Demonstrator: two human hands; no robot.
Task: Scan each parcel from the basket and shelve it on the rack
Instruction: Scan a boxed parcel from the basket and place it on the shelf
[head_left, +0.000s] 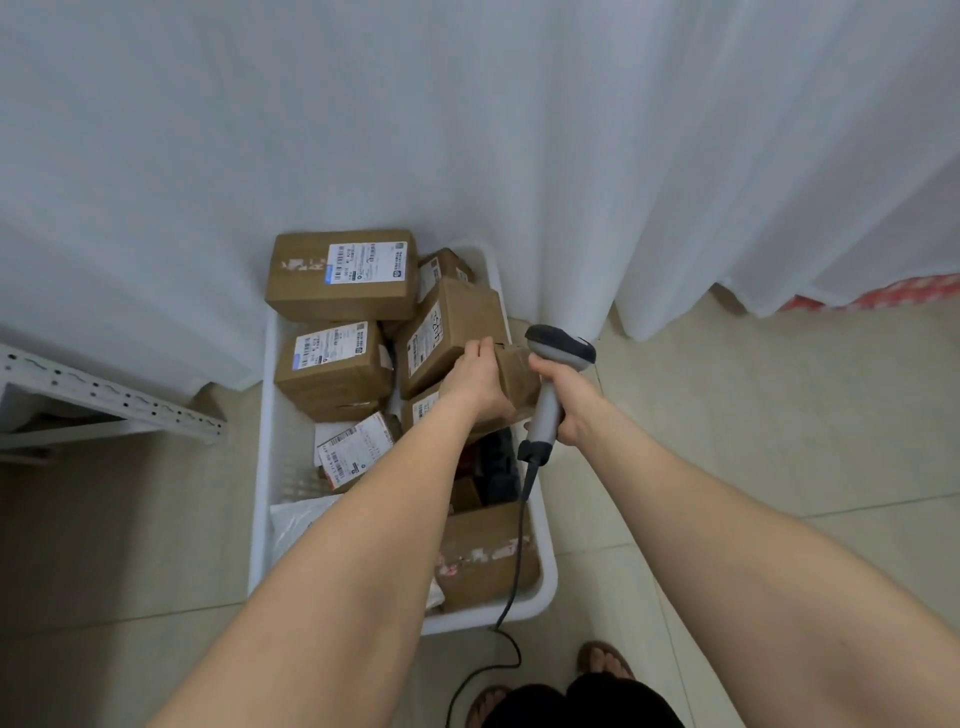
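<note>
Parcel (519, 371), a small brown cardboard box, is over the right side of the white basket (267, 467), gripped in my left hand (475, 382). My right hand (566, 395) clasps the grey barcode scanner (549, 415) just beside it.

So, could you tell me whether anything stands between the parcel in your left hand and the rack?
Yes: the other parcels stacked in the basket lie between the parcel in the left hand and the rack. Nothing else visible stands between them.
</note>
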